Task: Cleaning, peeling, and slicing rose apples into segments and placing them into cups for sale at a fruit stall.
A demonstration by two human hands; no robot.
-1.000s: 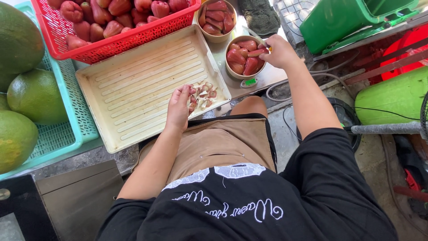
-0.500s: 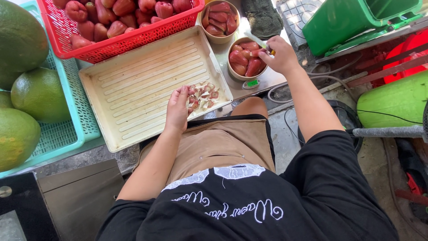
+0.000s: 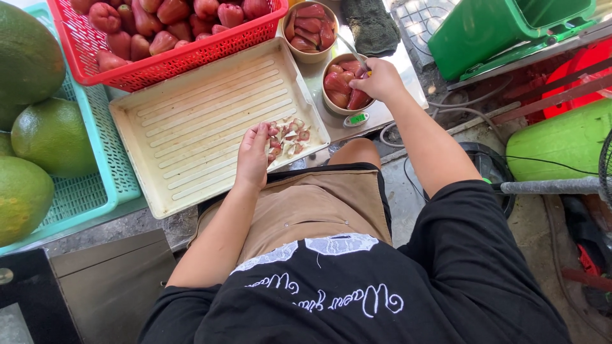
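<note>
Two hands were at work. Fingers of the left hand (image 3: 253,156) lay loosely curled and narrow, holding nothing, their tips touching a small pile of fruit scraps (image 3: 287,136) in the near right corner of the cream ribbed tray (image 3: 191,121). The right hand (image 3: 381,80) was closed around a thin metal blade (image 3: 351,51), resting at the rim of the near bowl (image 3: 343,86) of cut red fruit. A second bowl (image 3: 311,28) stood beyond it, beside the red basket (image 3: 172,60) of whole fruit
</note>
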